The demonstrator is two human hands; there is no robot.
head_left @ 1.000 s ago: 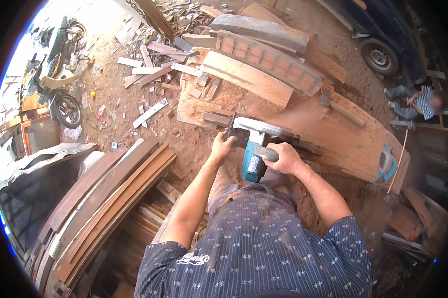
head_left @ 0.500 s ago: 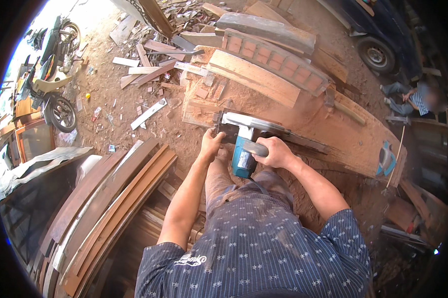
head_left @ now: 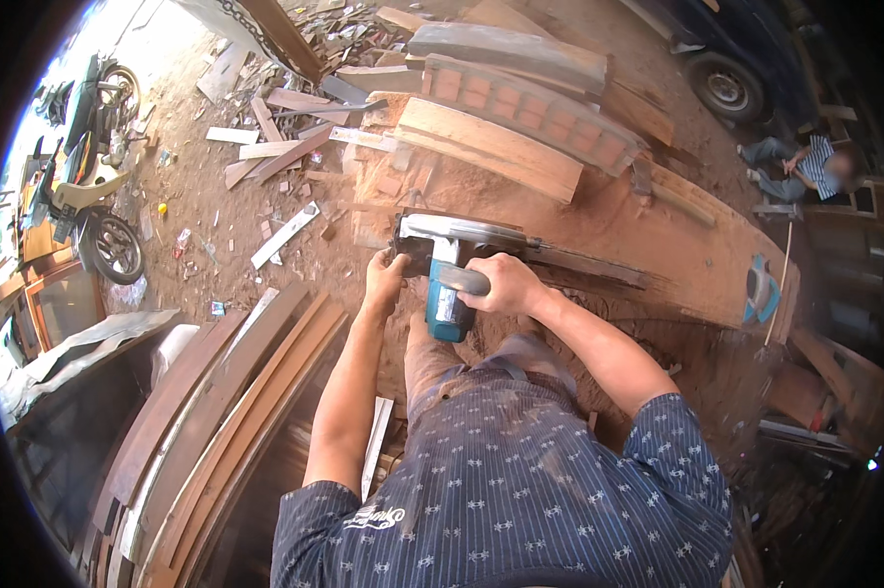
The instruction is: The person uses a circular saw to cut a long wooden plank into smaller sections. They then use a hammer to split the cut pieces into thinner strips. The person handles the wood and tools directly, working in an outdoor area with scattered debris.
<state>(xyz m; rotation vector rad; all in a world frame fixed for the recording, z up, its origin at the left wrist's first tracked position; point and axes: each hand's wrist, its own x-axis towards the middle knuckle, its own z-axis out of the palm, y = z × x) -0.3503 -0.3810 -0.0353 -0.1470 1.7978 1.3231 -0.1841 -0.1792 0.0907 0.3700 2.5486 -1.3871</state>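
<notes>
My right hand (head_left: 506, 284) is wrapped around the grey rear handle of a circular saw (head_left: 446, 302) with a blue-green motor body and a silver guard. The saw rests near the left end of a dark, narrow board (head_left: 589, 265) in front of my legs. At that same end, my left hand (head_left: 386, 278) has its fingers closed by the saw's dark front edge. Whether they grip the saw's base or the board is hidden. Sawdust covers the broad wooden work surface (head_left: 697, 284) beyond, where a thick pale plank (head_left: 491, 147) lies.
A hammer (head_left: 642, 176) and another blue-green tool (head_left: 760, 290) lie on the work surface. Stacked boards (head_left: 217, 431) stand at lower left, offcuts (head_left: 295, 147) litter the ground. Motorcycles (head_left: 89, 196) are far left; a vehicle (head_left: 731, 83) and a seated person (head_left: 805, 171) are far right.
The circular saw and both my hands have shifted left, with the saw sliding toward the dark board's left end. My view has also shifted slightly.
</notes>
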